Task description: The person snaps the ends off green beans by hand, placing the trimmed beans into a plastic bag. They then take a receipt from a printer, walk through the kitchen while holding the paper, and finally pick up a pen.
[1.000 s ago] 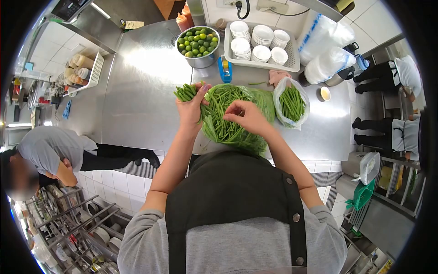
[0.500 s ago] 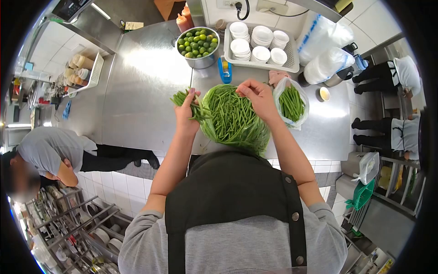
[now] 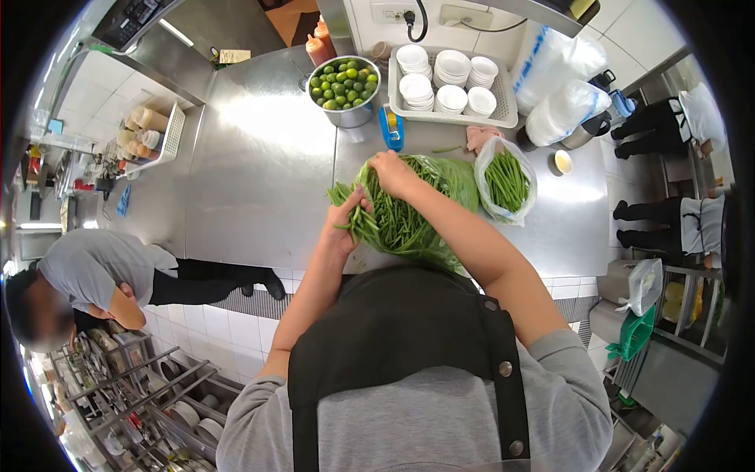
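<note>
A bunch of green beans (image 3: 363, 223) is held in my left hand (image 3: 343, 217), with the fingers wrapped round it at the left side of an open green plastic bag (image 3: 458, 185). More green beans (image 3: 407, 223) fill that bag. My right hand (image 3: 391, 171) is closed in a pinch over the bag's upper left part, close to the left hand. Whatever its fingertips hold is hidden. To the right stands a clear bag (image 3: 528, 206) of longer green beans (image 3: 506, 181). One loose bean (image 3: 447, 149) lies on the steel table behind the green bag.
Behind the bags are a pot of limes (image 3: 350, 116), a blue tape dispenser (image 3: 392, 130), a white basket (image 3: 507, 116) of stacked small dishes and a pink cloth (image 3: 481, 138). A small cup (image 3: 562, 163) sits at right. A co-worker (image 3: 102, 271) leans at left.
My right hand has moved left across the green bag towards my left hand. My left hand, still holding the bunch, has shifted right and slightly down. The loose bean is now visible.
</note>
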`<state>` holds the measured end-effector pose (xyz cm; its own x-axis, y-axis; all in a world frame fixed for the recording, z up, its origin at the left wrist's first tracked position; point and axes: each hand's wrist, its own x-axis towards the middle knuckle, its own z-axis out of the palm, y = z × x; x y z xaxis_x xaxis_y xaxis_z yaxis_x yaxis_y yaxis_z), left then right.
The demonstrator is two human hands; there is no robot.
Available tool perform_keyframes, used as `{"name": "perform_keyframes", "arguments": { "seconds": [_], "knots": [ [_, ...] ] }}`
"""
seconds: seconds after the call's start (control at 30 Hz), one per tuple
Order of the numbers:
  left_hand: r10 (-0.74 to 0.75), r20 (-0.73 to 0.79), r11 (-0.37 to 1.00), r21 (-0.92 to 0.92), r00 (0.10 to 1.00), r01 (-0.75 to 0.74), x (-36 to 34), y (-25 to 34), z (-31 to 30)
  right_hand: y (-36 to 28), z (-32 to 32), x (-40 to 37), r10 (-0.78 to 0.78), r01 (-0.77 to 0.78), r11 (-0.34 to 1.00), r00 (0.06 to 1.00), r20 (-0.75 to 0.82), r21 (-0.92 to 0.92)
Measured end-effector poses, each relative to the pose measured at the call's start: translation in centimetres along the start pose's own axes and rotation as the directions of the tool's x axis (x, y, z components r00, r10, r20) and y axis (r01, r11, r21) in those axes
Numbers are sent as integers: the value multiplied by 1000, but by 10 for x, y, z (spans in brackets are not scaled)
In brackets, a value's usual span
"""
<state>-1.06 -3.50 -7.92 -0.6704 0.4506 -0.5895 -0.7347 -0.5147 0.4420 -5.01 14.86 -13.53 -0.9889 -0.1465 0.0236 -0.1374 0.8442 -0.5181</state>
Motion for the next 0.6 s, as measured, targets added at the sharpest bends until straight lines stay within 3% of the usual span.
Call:
{"name": "perform_keyframes", "arguments": {
  "seconds": [0.07, 0.17, 0.27, 0.37, 0.47, 0.6],
  "knots": [
    [22, 3, 999, 28, 1000, -22, -4, -3, 2, 5, 7, -1, -15, 16, 1000, 998, -59, 13],
    [17, -20, 1000, 14, 1000, -17, -3, -4, -1, 14, -2, -5, -77, 80, 986, 997, -24, 147],
    [72, -60, 996, 53, 996, -69, -5, -3, 7, 9, -33, -6, -70, 19, 975, 973, 220, 223],
    [128, -40, 981, 152, 991, -120, 3, 1, 11, 11, -31, -11, -35, -14, 956, 986, 162, 294],
    [162, -39, 965, 215, 986, -151, 12, 3, 11, 10, -17, -14, -137, 127, 979, 989, 53, 158],
    [193, -81, 961, 214, 978, -172, 16, 3, 6, 4, -9, -10, -36, 23, 982, 997, 64, 188]
  ]
}}
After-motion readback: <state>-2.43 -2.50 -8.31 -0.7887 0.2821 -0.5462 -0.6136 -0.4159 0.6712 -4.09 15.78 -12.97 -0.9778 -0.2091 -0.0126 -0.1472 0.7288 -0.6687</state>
